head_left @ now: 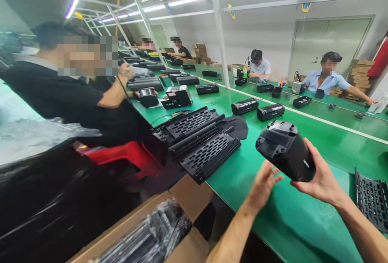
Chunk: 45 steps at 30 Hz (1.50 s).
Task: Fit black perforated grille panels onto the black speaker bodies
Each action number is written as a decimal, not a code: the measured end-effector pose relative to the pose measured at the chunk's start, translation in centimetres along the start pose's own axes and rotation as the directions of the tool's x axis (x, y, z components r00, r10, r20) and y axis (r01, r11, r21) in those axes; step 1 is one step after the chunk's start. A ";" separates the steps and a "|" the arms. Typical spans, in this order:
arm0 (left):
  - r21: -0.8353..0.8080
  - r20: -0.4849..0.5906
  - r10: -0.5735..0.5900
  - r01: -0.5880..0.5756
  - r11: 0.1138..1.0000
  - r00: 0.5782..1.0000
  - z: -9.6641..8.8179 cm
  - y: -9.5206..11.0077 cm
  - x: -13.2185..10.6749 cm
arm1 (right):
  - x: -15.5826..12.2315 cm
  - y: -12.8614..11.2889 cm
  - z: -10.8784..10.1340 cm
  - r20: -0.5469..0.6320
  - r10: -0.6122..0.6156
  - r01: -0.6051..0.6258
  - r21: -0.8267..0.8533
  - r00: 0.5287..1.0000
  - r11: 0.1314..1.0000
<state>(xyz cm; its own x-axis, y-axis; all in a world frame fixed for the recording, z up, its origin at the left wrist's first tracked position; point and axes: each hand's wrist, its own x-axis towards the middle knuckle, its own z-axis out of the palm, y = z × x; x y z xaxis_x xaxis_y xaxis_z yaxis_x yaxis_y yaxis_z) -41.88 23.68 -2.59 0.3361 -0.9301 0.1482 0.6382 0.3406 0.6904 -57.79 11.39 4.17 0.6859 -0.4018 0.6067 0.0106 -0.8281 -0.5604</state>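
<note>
My right hand (321,178) grips a black cylindrical speaker body (285,149) from below and behind, holding it tilted above the green belt (287,218). Its moulded end cap faces up and to the left. My left hand (263,184) hovers just left of the speaker with fingers spread and slightly blurred, holding nothing.
A stack of black perforated grille panels (200,141) lies on the belt to the left; another panel (371,198) sits at the right edge. A cardboard box of wrapped parts (157,234) stands below. More speakers (257,109) line the belt. A person in black (72,89) sits left; others work across.
</note>
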 end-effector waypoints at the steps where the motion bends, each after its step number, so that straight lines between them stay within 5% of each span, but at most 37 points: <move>1: 0.062 -0.027 0.082 -0.080 0.995 0.996 -0.7 1.5 -0.4 | 0.0 0.1 -1.0 0.051 -0.021 0.026 -0.088 0.998 0.996; 3: 0.330 0.002 0.265 -0.251 0.910 0.964 -1.8 4.7 -1.0 | -0.1 0.2 -2.7 0.189 -0.052 0.099 -0.248 0.981 0.964; 6: 0.709 0.099 0.147 -0.173 0.683 0.984 -2.4 7.6 -1.2 | 0.0 0.1 -3.5 0.373 -0.026 0.180 -0.386 0.927 0.905; 9: 0.794 0.097 0.053 -0.109 0.598 0.994 -2.1 7.5 -1.0 | 0.0 -0.2 -2.6 0.445 0.034 0.171 -0.410 0.895 0.896; 14: 0.787 0.066 0.097 -0.112 0.606 0.993 -1.3 6.4 -2.0 | -0.4 -0.1 -2.5 0.445 0.054 0.100 -0.314 0.894 0.944; 19: 0.742 0.022 0.264 -0.192 0.642 0.964 -1.2 7.7 -2.3 | -1.8 2.1 -3.8 0.237 0.126 -0.110 -0.078 0.963 0.991; 23: 0.737 0.037 0.299 -0.228 0.636 0.954 -1.1 8.5 -2.1 | -2.8 2.7 -3.7 0.217 0.262 -0.317 0.283 0.941 0.905; 28: 0.730 0.017 0.328 -0.236 0.641 0.945 -1.2 8.3 -1.5 | -2.6 2.1 -2.8 0.168 0.329 -0.370 0.417 0.929 0.830; 31: 0.724 -0.060 0.246 -0.128 0.678 0.967 -1.9 8.2 -0.3 | -2.2 3.2 -1.9 0.183 0.424 -0.457 0.481 0.887 0.748; 36: 0.598 -0.205 0.065 0.073 0.798 0.977 -2.8 6.7 1.7 | -2.0 5.3 -1.0 0.290 0.634 -0.678 0.499 0.717 0.539; 41: 0.436 -0.312 0.071 0.076 0.897 0.948 -2.4 3.3 2.6 | -2.3 6.4 -1.4 0.265 0.636 -0.672 0.476 0.725 0.567; 45: 0.420 -0.363 -0.008 0.171 0.891 0.932 -2.5 2.2 3.1 | -2.5 7.3 -0.9 0.231 0.743 -0.712 0.556 0.628 0.428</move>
<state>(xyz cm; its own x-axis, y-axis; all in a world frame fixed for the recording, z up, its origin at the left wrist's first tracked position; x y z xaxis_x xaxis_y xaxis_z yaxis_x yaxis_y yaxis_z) -37.71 21.87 -2.38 0.5597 -0.8194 -0.1241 0.3356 0.0872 0.9380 -60.04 5.97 -0.95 0.6067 -0.7773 -0.1663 -0.0794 0.1489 -0.9857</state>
